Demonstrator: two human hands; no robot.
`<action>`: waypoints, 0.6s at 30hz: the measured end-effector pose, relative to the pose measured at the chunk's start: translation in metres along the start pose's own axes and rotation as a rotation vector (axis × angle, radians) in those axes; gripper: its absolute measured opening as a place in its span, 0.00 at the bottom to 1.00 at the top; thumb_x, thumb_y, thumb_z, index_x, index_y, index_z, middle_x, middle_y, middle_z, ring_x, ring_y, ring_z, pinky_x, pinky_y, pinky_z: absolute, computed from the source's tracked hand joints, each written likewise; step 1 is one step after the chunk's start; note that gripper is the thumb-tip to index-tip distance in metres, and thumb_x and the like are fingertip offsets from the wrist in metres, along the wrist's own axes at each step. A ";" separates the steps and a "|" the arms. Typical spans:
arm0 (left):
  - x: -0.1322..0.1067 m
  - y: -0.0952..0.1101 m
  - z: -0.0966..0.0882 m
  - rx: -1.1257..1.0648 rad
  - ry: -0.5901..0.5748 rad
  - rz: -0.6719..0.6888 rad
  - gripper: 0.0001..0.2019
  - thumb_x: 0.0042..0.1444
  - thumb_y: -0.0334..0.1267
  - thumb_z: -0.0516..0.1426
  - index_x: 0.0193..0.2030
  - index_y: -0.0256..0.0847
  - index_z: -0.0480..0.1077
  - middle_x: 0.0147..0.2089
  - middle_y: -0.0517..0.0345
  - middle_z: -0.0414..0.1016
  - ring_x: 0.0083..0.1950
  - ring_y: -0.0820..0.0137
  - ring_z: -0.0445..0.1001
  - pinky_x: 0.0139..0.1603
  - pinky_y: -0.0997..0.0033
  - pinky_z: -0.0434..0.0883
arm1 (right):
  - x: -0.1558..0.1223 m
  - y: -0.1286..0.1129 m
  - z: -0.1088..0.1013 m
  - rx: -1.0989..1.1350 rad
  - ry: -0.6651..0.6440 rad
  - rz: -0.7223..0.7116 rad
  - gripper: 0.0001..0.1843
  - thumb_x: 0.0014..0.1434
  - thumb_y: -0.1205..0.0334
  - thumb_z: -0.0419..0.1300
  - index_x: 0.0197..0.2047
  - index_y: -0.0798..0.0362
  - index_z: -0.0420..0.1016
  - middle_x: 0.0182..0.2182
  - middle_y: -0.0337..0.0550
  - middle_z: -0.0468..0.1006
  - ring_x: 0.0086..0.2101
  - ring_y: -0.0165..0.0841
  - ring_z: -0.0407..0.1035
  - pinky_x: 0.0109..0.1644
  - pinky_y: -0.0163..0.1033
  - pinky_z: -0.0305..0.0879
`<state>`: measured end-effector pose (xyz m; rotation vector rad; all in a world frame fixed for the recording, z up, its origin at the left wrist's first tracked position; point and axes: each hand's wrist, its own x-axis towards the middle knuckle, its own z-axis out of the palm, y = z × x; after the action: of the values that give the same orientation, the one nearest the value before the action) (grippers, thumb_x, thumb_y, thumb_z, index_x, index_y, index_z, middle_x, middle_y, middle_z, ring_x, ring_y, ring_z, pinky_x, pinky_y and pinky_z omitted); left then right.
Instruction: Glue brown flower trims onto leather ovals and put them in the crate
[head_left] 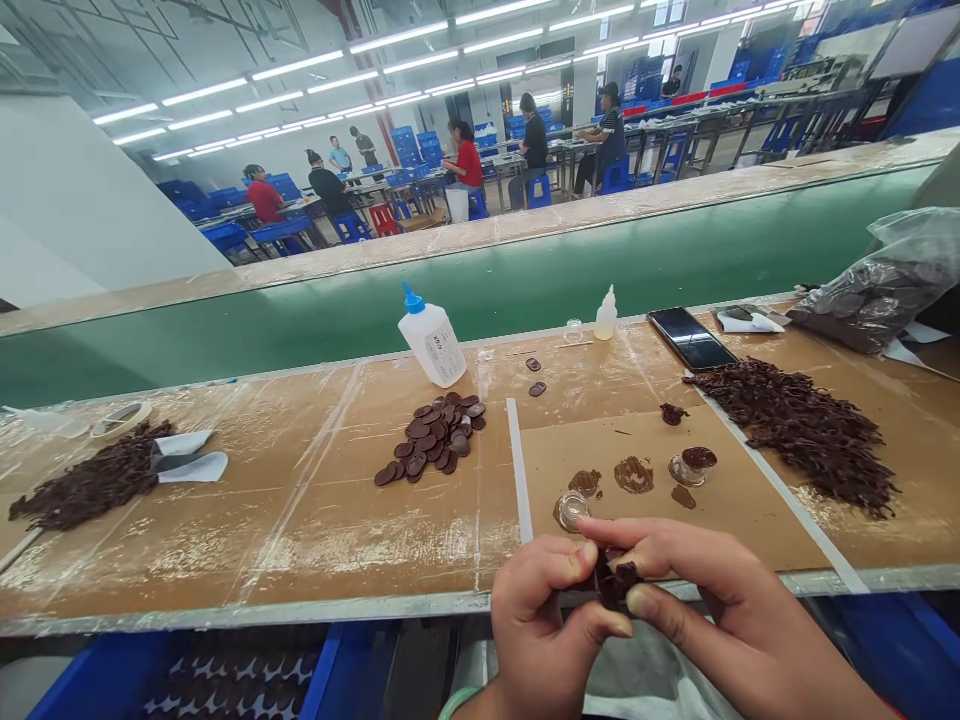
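The left hand and right hand come together over the near edge of the table, thumbs and fingers clamped from both sides on a dark brown piece, its exact shape hidden by the fingers. Just beyond the hands lies a cardboard sheet with brown smears, a clear cup near its left edge and a second cup under a dark disc. Mid-table sits a heap of dark discs, with a glue bottle lying beyond it near the far edge. A dropper bottle stands along that edge beside a phone. A right heap and a left heap of dark strips lie toward the table's ends, and a plastic bag of dark pieces fills the far right corner.
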<state>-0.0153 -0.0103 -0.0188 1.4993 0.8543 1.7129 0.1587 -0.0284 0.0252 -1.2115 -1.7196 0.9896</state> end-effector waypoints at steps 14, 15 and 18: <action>0.002 0.002 0.001 0.017 0.003 0.024 0.16 0.49 0.52 0.72 0.35 0.43 0.79 0.30 0.59 0.81 0.29 0.70 0.80 0.32 0.76 0.77 | -0.001 0.003 -0.002 -0.007 -0.008 -0.006 0.08 0.67 0.53 0.62 0.39 0.44 0.81 0.55 0.41 0.83 0.55 0.41 0.78 0.59 0.43 0.75; 0.002 0.002 0.001 0.015 0.004 0.026 0.16 0.49 0.52 0.72 0.35 0.43 0.79 0.30 0.59 0.81 0.29 0.70 0.80 0.32 0.76 0.77 | -0.001 0.002 -0.002 -0.005 -0.009 -0.003 0.07 0.67 0.53 0.62 0.39 0.44 0.81 0.55 0.41 0.83 0.55 0.41 0.78 0.59 0.43 0.75; 0.002 0.001 0.001 0.012 0.001 0.015 0.16 0.49 0.51 0.72 0.34 0.43 0.79 0.30 0.58 0.81 0.30 0.69 0.80 0.32 0.75 0.78 | -0.001 -0.001 -0.001 0.011 -0.001 0.025 0.08 0.66 0.53 0.63 0.38 0.44 0.81 0.55 0.41 0.84 0.55 0.41 0.78 0.59 0.43 0.75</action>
<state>-0.0148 -0.0095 -0.0169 1.5163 0.8579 1.7224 0.1595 -0.0298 0.0267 -1.2281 -1.7013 1.0131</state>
